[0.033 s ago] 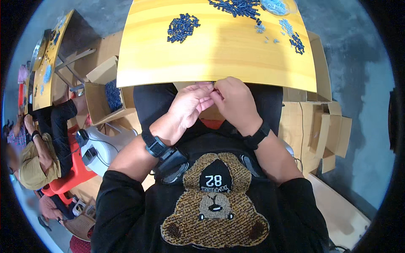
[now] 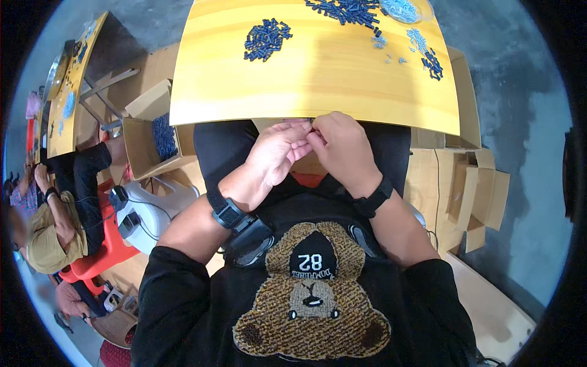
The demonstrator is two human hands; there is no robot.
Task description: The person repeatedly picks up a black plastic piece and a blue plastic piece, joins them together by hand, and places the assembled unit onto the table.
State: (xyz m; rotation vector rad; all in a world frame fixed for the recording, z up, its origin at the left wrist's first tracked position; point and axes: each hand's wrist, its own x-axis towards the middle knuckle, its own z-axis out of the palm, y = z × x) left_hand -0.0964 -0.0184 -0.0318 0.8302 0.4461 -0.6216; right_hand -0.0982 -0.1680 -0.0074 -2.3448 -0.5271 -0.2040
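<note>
My left hand [image 2: 272,153] and my right hand [image 2: 345,147] meet at the near edge of the yellow table [image 2: 293,92], above my lap. Both are closed in a pinch, fingertips touching. A sliver of something small and dark shows between them; the fingers hide most of it. Beyond my hands, a pile of short dark blue pieces [image 2: 267,40] lies on the tabletop. A larger pile of such dark pieces [image 2: 348,11] is at the far edge. At the far right are small light blue pieces [image 2: 417,40], next to a few more dark pieces [image 2: 432,65].
A clear round dish [image 2: 400,8] of light blue pieces stands at the far right corner. An open carton [image 2: 142,144] with dark pieces is left of the table; other cartons [image 2: 480,196] stand right. A white stool [image 2: 147,220] and a seated person [image 2: 55,235] are at left.
</note>
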